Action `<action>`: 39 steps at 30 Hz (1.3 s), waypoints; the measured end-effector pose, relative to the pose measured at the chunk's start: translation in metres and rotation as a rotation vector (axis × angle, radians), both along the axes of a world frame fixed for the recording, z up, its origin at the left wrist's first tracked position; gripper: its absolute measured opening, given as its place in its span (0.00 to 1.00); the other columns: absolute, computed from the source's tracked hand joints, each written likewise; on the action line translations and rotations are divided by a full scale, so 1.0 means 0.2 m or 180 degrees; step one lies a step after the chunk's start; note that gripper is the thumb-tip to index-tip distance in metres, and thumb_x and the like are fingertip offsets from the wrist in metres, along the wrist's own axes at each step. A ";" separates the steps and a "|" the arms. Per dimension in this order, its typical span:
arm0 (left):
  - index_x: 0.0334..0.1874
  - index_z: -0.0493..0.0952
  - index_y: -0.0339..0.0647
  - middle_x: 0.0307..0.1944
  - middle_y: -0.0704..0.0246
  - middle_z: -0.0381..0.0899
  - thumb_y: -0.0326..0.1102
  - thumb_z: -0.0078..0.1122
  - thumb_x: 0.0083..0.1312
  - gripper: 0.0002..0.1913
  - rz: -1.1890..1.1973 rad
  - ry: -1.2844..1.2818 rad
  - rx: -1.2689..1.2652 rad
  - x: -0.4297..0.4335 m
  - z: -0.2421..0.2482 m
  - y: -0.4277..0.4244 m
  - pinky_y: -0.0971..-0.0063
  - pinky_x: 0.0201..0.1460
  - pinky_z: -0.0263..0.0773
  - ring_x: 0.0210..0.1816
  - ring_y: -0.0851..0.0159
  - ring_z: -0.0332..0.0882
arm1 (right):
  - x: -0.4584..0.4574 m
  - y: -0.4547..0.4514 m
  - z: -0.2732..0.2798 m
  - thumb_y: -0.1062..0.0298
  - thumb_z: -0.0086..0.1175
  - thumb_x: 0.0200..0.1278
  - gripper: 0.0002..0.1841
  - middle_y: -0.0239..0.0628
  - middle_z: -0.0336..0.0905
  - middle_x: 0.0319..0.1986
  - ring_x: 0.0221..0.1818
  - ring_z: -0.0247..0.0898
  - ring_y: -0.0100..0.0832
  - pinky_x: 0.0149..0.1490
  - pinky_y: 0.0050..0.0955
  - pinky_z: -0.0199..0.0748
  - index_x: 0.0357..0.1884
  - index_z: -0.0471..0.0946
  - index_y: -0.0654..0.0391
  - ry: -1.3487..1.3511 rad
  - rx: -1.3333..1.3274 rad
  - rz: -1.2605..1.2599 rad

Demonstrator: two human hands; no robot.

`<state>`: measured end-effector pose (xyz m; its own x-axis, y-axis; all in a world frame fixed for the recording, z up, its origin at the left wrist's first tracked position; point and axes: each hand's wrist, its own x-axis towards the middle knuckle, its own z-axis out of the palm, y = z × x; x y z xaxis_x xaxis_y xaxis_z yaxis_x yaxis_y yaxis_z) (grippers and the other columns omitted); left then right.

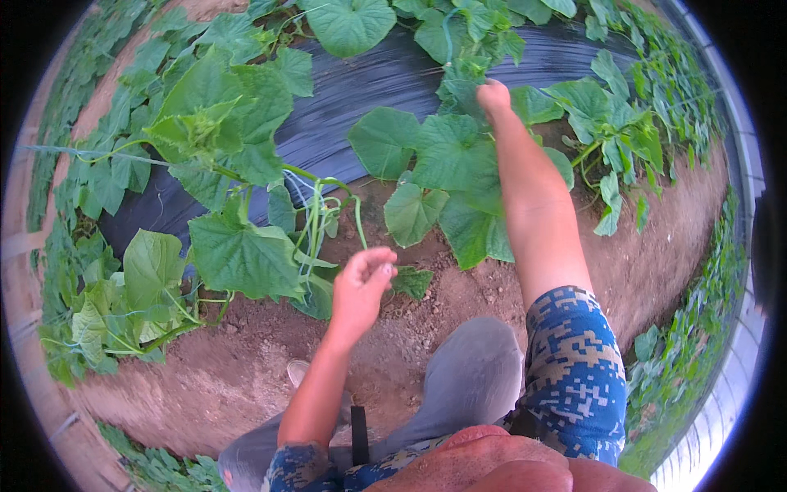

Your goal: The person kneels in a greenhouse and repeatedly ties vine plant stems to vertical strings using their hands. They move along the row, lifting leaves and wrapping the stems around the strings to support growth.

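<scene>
My left hand (359, 292) is raised over the soil, thumb and fingers curled towards each other. A pale spot shows at its fingertips, too small to tell whether it is a nail or something pinched. Close by are a small dark leaf (413, 282) and a bent green vine stem (358, 215) of a cucumber plant (243, 255). Pale twine (317, 227) and several tendrils hang beside that stem. Stretched far forward, my right hand (494, 97) reaches into another cucumber plant (458, 150). Leaves hide its fingers, so any grip cannot be told. Blue twine (447, 37) rises above it.
Black plastic mulch film (356, 92) covers the bed behind the plants. Bare soil (430, 332) runs along the front, under my bent knee (473, 369). Another vine (599, 147) stands at the right. A taut string (92, 152) crosses the foliage at the left.
</scene>
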<state>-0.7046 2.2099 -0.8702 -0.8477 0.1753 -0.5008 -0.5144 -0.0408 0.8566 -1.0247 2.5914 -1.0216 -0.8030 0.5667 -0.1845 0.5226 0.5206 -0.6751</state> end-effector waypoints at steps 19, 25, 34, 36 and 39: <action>0.59 0.76 0.38 0.53 0.67 0.84 0.28 0.58 0.74 0.13 0.0338 0.0035 0.0071 0.13 -0.06 -0.07 0.77 0.47 0.77 0.49 0.71 0.82 | 0.02 -0.09 0.06 0.44 0.65 0.58 0.33 0.54 0.79 0.59 0.62 0.77 0.47 0.65 0.42 0.74 0.59 0.81 0.58 -0.0892 0.0849 0.0839; 0.59 0.75 0.35 0.54 0.67 0.83 0.25 0.57 0.74 0.14 0.0318 -0.0048 0.0206 0.15 -0.05 -0.04 0.75 0.57 0.75 0.51 0.71 0.80 | -0.09 -0.25 0.06 0.40 0.63 0.60 0.37 0.46 0.76 0.64 0.69 0.70 0.44 0.71 0.41 0.67 0.69 0.75 0.49 -0.0963 0.1224 0.0585; 0.59 0.76 0.35 0.53 0.67 0.83 0.26 0.57 0.74 0.13 0.0334 -0.0018 0.0071 0.13 0.00 0.00 0.75 0.57 0.75 0.51 0.71 0.80 | 0.04 -0.28 0.09 0.51 0.66 0.59 0.27 0.46 0.83 0.56 0.60 0.78 0.49 0.64 0.44 0.74 0.60 0.81 0.48 -0.0536 0.0911 0.0767; 0.59 0.76 0.36 0.53 0.67 0.83 0.27 0.57 0.74 0.13 0.0274 0.0062 0.0029 0.10 0.02 0.01 0.77 0.51 0.76 0.49 0.72 0.81 | 0.10 -0.27 0.13 0.51 0.68 0.57 0.23 0.45 0.86 0.49 0.53 0.82 0.47 0.58 0.43 0.76 0.53 0.85 0.50 -0.0156 0.0842 0.0738; 0.59 0.76 0.36 0.53 0.67 0.83 0.26 0.57 0.74 0.13 0.0244 0.0383 -0.0090 0.03 0.04 0.00 0.77 0.48 0.77 0.48 0.71 0.82 | 0.25 -0.36 0.33 0.56 0.68 0.58 0.18 0.42 0.88 0.43 0.46 0.85 0.41 0.53 0.38 0.78 0.48 0.87 0.53 0.0432 0.0404 0.0929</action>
